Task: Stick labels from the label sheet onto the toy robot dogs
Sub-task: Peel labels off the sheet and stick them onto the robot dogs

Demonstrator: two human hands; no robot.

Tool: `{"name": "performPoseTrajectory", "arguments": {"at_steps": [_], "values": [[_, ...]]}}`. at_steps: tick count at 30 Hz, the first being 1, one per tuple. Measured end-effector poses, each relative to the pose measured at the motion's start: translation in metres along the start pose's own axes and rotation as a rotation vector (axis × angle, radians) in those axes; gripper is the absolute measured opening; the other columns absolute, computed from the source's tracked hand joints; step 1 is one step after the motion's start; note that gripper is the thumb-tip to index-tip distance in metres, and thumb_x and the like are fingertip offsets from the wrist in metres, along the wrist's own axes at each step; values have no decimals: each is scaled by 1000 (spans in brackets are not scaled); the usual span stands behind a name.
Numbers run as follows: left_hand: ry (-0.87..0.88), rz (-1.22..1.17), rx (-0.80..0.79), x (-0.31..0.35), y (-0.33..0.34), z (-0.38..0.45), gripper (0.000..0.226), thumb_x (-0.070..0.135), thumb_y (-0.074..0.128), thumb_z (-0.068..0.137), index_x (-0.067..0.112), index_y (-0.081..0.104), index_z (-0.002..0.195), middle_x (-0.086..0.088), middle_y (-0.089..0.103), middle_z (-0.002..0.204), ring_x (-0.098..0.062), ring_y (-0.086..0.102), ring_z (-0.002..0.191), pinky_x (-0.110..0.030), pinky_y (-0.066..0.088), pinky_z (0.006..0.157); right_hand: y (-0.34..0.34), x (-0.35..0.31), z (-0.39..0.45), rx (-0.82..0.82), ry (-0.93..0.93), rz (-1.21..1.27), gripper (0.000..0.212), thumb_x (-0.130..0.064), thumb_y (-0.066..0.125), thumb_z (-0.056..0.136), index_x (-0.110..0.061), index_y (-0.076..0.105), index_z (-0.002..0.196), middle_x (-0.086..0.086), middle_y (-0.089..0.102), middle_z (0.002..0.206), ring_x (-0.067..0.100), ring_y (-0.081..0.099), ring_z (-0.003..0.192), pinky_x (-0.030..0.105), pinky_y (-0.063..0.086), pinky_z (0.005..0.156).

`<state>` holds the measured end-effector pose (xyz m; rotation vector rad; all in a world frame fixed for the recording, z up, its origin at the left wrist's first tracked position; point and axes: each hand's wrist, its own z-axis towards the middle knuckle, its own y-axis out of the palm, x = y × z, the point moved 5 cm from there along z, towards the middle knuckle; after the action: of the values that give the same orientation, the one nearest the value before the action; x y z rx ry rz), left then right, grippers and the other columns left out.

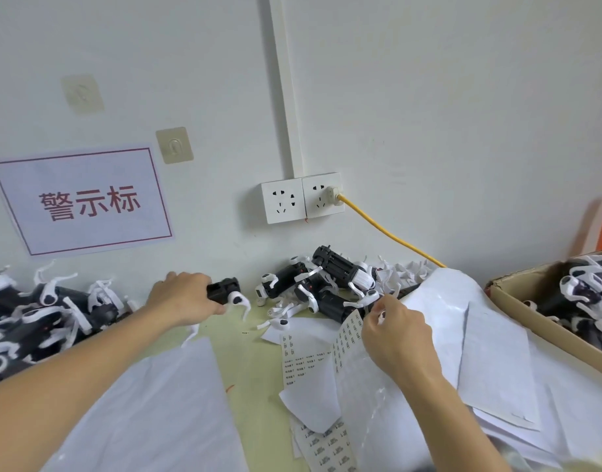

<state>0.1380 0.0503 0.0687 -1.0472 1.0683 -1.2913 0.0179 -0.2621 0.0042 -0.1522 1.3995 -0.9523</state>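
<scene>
1. Right, head view only. Readable text: wall sign (82,201) at left, red border, red characters "警示标". Print on the label sheet (348,335) is too small to read.
2. My left hand (181,299) grips a black toy robot dog (228,291) with white legs, fingers curled over its body. It sits on the green table (255,366) close to the wall. Long axis runs roughly left-right, the free end pointing right, a white leg hanging down below it.
3. My right hand (393,338) pinches at the upper edge of the label sheet, fingertips closed tight. Whether a label is already on my fingertips, cannot tell.
4. Label sheet: curled up under my right hand, long axis running from my hand down toward me. More sheets with printed label rows (330,444) lie flat below it, at the bottom edge.
5. Pile of robot dogs (330,284) sits against the wall at centre, just beyond my right hand, pointing every which way. Another heap (37,318) is at far left, beside my left forearm.
6. Cardboard box (517,301) at right holds more dogs.
7. White backing papers (490,352) are stacked between the box and my right arm.
8. Wall double socket (301,197) has a plug in the right half, with a yellow cable (391,233) running down-right behind the papers.
</scene>
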Motion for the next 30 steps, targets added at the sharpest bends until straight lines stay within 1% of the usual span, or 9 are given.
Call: {"name": "performPoseTrajectory", "arguments": {"at_steps": [5, 10, 14, 16, 18, 22, 25, 27, 30], "values": [[85, -170, -52, 41, 17, -52, 37, 53, 75, 77, 33, 64, 106, 6, 59, 97, -21, 48, 109, -31, 44, 78, 15, -2, -8, -222, -9, -78, 36, -44, 57, 94, -31, 39, 124, -4, 53, 96, 23, 54, 90, 30, 41, 64], [58, -144, 0, 55, 44, -79, 37, 51, 64, 87, 30, 58, 117, 5, 52, 104, -23, 40, 117, -33, 35, 85, 19, -4, -12, -300, 13, 179, 67, -13, 78, 80, -39, 38, 127, 4, 58, 101, 22, 66, 86, 23, 50, 50], [14, -119, 6, 58, 49, -88, 46, 50, 53, 87, 31, 48, 128, 2, 44, 132, -25, 23, 138, -45, 19, 110, 20, -8, -12, -304, 45, 308, 65, -5, 73, 79, -42, 43, 123, 3, 64, 100, 19, 70, 80, 24, 54, 50], [-7, -152, 18, 65, 42, -94, 51, 48, 47, 88, 27, 43, 134, -2, 35, 146, -27, 7, 149, -54, 11, 114, 20, -9, -11, -287, 53, 382, 63, -4, 72, 80, -42, 44, 121, 4, 69, 100, 21, 73, 80, 32, 60, 59], [-32, -222, 136, 74, 26, -101, 48, 44, 43, 90, 26, 44, 134, -2, 38, 146, -25, 10, 148, -52, 14, 115, 18, -11, -10, -261, 56, 474, 62, -5, 72, 81, -41, 44, 124, 1, 69, 101, 19, 74, 76, 33, 59, 58], [-106, -674, 416, 95, 2, -131, 25, 35, 51, 93, 27, 56, 117, 8, 57, 115, -18, 44, 115, -35, 39, 95, 16, -19, -10, -220, 21, 685, 55, -8, 75, 84, -47, 50, 113, -3, 73, 87, 11, 73, 65, 21, 53, 48], [-202, -1190, 288, 109, 14, -144, 9, 29, 59, 94, 25, 60, 101, 6, 63, 101, -11, 60, 93, -24, 49, 74, 22, -25, -11, -248, -14, 771, 54, -7, 76, 83, -51, 53, 104, -6, 77, 82, 16, 75, 69, 22, 54, 49], [-231, -1364, 174, 113, 24, -144, 14, 34, 61, 95, 21, 65, 99, 3, 69, 92, -8, 65, 78, -15, 46, 61, 26, -29, -11, -268, -24, 806, 52, -5, 76, 82, -46, 54, 107, -6, 77, 83, 18, 76, 71, 24, 55, 51], [-206, -1499, 75, 107, 34, -139, 32, 36, 64, 92, 7, 68, 79, -1, 64, 69, -18, 55, 59, -21, 42, 53, 33, -37, -13, -316, -53, 820, 50, -5, 76, 83, -40, 57, 114, 1, 78, 89, 23, 76, 78, 34, 58, 62]]}}
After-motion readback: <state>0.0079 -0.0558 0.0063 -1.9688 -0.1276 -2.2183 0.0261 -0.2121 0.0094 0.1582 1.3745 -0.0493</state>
